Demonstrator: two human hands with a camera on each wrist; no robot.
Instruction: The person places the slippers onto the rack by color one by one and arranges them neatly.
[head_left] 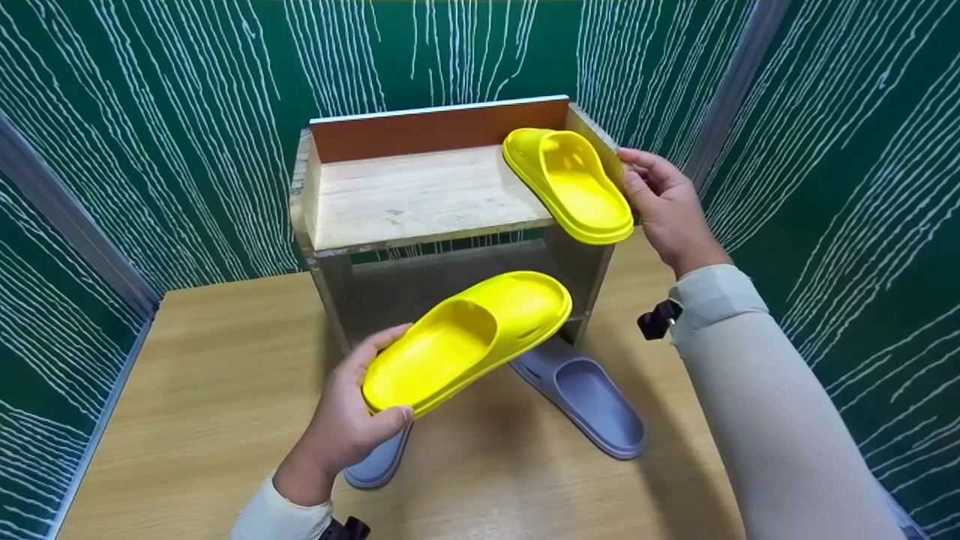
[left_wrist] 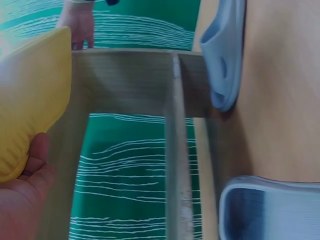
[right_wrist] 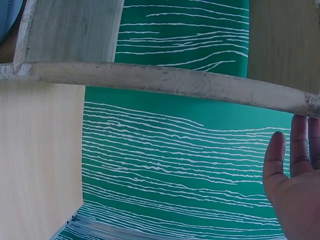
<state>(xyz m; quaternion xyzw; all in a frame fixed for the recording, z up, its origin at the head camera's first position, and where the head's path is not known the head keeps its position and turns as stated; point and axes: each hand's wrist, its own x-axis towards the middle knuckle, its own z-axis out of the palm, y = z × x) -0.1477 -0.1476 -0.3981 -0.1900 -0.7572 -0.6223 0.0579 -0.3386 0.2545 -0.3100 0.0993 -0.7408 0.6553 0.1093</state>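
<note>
My left hand (head_left: 341, 420) grips a yellow slipper (head_left: 525, 307) by its heel end, thumb on the near edge. The slipper is held in the air in front of the shelf, toe pointing up to the right. In the left wrist view its yellow underside (left_wrist: 32, 95) faces the camera. A second yellow slipper (head_left: 592, 199) lies on the top board at the right end, its heel over the front edge. Beside it, my right hand (head_left: 664, 206) is at the rack's right side panel. In the right wrist view, fingertips (right_wrist: 299, 125) touch the panel's edge, with the thumb apart.
The small wooden shoe rack (head_left: 431, 244) stands on a wood-grain table (head_left: 225, 360) and has a brown back strip (head_left: 420, 131). Two grey slippers lie on the table, one grey slipper (head_left: 600, 405) at right, the other (head_left: 379, 461) partly behind my left hand. Green walls surround the table.
</note>
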